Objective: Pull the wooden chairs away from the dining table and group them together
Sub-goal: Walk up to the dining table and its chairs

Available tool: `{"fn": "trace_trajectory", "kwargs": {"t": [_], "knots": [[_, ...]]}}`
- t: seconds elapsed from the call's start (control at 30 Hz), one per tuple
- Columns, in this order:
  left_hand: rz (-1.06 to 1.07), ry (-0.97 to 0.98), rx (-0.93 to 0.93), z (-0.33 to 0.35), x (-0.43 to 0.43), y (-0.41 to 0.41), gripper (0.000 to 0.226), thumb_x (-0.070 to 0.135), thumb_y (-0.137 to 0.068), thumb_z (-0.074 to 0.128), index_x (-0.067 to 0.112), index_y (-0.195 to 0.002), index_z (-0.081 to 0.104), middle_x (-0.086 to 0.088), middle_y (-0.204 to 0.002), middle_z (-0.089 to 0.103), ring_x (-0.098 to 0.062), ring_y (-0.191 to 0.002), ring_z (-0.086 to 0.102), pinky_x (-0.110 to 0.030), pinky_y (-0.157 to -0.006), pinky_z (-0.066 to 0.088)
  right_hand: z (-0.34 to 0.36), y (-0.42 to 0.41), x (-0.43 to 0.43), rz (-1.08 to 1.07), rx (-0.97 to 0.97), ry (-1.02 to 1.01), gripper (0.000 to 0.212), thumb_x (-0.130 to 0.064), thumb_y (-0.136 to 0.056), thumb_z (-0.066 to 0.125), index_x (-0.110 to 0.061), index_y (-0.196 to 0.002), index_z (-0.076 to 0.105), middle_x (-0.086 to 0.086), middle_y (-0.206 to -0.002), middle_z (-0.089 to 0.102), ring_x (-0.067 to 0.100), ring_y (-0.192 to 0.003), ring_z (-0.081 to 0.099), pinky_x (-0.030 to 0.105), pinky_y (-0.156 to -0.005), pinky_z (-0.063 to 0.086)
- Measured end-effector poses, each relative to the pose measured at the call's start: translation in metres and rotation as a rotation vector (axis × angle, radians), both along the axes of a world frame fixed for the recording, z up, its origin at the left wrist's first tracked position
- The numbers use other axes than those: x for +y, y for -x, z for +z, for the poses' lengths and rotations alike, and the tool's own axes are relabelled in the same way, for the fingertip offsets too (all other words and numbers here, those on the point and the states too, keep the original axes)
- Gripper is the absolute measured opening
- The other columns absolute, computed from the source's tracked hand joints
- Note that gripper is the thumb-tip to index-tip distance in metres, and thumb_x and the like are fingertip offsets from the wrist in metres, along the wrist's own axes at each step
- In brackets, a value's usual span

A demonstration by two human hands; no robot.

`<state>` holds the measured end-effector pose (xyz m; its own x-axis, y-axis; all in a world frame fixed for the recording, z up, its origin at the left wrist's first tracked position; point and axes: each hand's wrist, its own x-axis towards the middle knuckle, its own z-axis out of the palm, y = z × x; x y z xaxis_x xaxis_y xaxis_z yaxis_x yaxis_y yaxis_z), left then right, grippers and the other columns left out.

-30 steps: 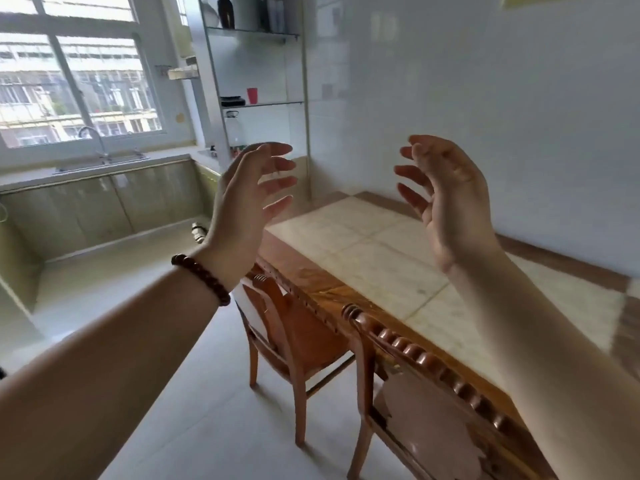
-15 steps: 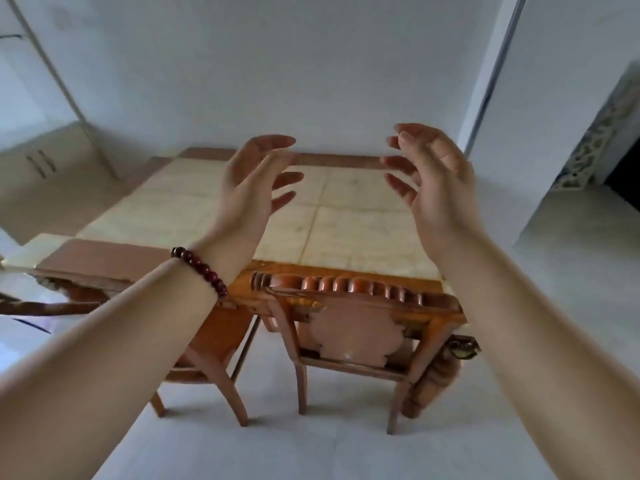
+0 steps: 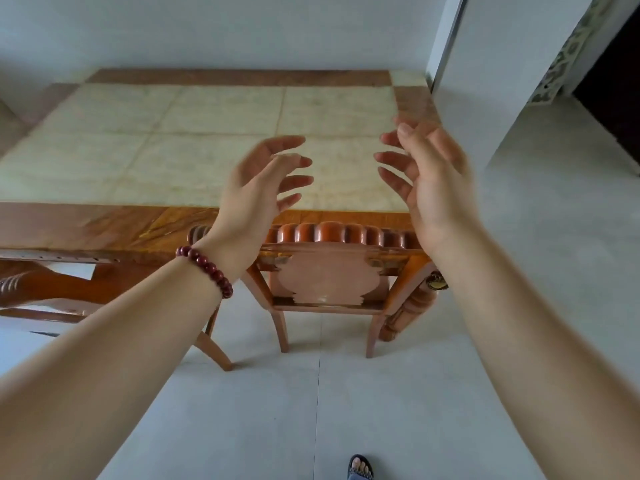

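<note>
A wooden chair (image 3: 329,275) with a scalloped top rail stands pushed in at the near edge of the dining table (image 3: 104,223), its back facing me. A second wooden chair (image 3: 41,289) shows partly at the left, under the table edge. My left hand (image 3: 263,188), with a red bead bracelet on the wrist, hovers open just above the left end of the chair's top rail. My right hand (image 3: 429,174) hovers open above the right end. Neither hand touches the chair.
The table has a pale stone top with a wooden border and stands against a white wall. A carved table leg (image 3: 412,310) is beside the chair's right side. Grey tiled floor (image 3: 311,410) spreads in front and to the right. My sandalled foot (image 3: 360,467) shows at the bottom.
My view has swung right from the window side and tilted down onto the near chair. Both open hands have lowered closer to the chair's top rail.
</note>
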<state>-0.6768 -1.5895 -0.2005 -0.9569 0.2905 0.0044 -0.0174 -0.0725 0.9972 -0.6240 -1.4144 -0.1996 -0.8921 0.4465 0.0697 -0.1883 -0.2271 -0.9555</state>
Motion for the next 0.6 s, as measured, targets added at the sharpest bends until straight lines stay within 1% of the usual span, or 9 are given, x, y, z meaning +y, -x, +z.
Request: {"fn": "trace_trajectory", "kwargs": {"t": [0.07,0.13,0.2,0.27,0.37,0.43,0.5,0.53,0.6], "knots": [[-0.017,0.018,-0.016,-0.011,0.004,0.002,0.019,0.019,-0.091,0.053,0.025,-0.107,0.062,0.005,-0.092,0.068,-0.017,-0.093,0.067,-0.031,-0.086,0.052,-0.009,0.001,0.003,0.006,-0.026,-0.012,0.008,-0.027,-0.088,0.061,-0.023,-0.093,0.065,-0.005,-0.090,0.069,0.014,-0.089,0.068,0.026,-0.077,0.053],[-0.025,0.053,-0.011,-0.019,0.006,0.004,0.019,0.019,-0.091,0.054,0.026,-0.106,0.062,0.006,-0.092,0.068,-0.016,-0.095,0.067,-0.032,-0.088,0.051,-0.018,0.001,0.005,0.002,-0.053,-0.092,0.008,-0.026,-0.089,0.060,-0.022,-0.095,0.064,-0.006,-0.090,0.069,0.013,-0.088,0.068,0.027,-0.079,0.054],[-0.029,0.147,0.057,-0.026,0.005,0.006,0.020,0.018,-0.090,0.056,0.028,-0.107,0.062,0.007,-0.094,0.069,-0.012,-0.096,0.066,-0.032,-0.090,0.050,-0.028,0.000,0.007,-0.004,-0.068,-0.346,0.009,-0.023,-0.090,0.059,-0.021,-0.098,0.063,-0.006,-0.093,0.068,0.010,-0.089,0.067,0.029,-0.084,0.055],[-0.081,0.342,0.205,-0.034,0.002,0.007,0.027,0.019,-0.087,0.060,0.027,-0.112,0.060,0.009,-0.101,0.068,-0.006,-0.099,0.064,-0.026,-0.090,0.049,-0.036,-0.001,0.005,0.079,-0.100,-0.654,0.018,-0.025,-0.088,0.061,-0.022,-0.106,0.062,-0.009,-0.100,0.067,0.005,-0.094,0.064,0.026,-0.087,0.052],[-0.271,0.685,0.376,-0.043,-0.003,0.007,0.045,0.031,-0.080,0.066,0.029,-0.124,0.054,0.014,-0.115,0.062,-0.001,-0.108,0.056,-0.019,-0.093,0.043,-0.043,-0.001,0.001,0.303,-0.245,-0.929,0.045,-0.042,-0.083,0.065,-0.028,-0.124,0.055,-0.014,-0.120,0.060,0.001,-0.110,0.054,0.017,-0.089,0.043],[-0.395,0.861,0.426,-0.046,-0.003,0.007,0.056,0.041,-0.076,0.068,0.031,-0.128,0.050,0.014,-0.120,0.060,-0.004,-0.107,0.055,-0.022,-0.092,0.044,-0.047,-0.002,-0.001,0.401,-0.347,-1.027,0.064,-0.049,-0.076,0.068,-0.028,-0.133,0.048,-0.012,-0.132,0.054,0.004,-0.119,0.049,0.023,-0.095,0.042],[-0.462,1.029,0.515,-0.051,-0.001,0.007,0.067,0.047,-0.072,0.070,0.032,-0.132,0.046,0.011,-0.123,0.058,-0.010,-0.109,0.054,-0.024,-0.092,0.041,-0.051,-0.001,-0.003,0.440,-0.420,-1.073,0.076,-0.053,-0.070,0.072,-0.028,-0.136,0.045,-0.010,-0.136,0.053,0.009,-0.121,0.050,0.031,-0.099,0.044],[-0.468,1.096,0.562,-0.055,0.002,0.008,0.068,0.047,-0.071,0.070,0.032,-0.133,0.044,0.010,-0.126,0.058,-0.013,-0.111,0.053,-0.026,-0.092,0.039,-0.053,-0.001,-0.003,0.444,-0.440,-1.099,0.077,-0.053,-0.069,0.074,-0.028,-0.136,0.045,-0.009,-0.135,0.054,0.011,-0.120,0.051,0.033,-0.098,0.045],[-0.433,1.159,0.602,-0.060,0.005,0.013,0.062,0.040,-0.074,0.069,0.032,-0.131,0.045,0.008,-0.126,0.058,-0.016,-0.112,0.054,-0.028,-0.091,0.038,-0.058,0.001,-0.002,0.434,-0.464,-1.184,0.073,-0.048,-0.071,0.075,-0.027,-0.135,0.047,-0.008,-0.131,0.057,0.014,-0.117,0.054,0.033,-0.093,0.047]]}}
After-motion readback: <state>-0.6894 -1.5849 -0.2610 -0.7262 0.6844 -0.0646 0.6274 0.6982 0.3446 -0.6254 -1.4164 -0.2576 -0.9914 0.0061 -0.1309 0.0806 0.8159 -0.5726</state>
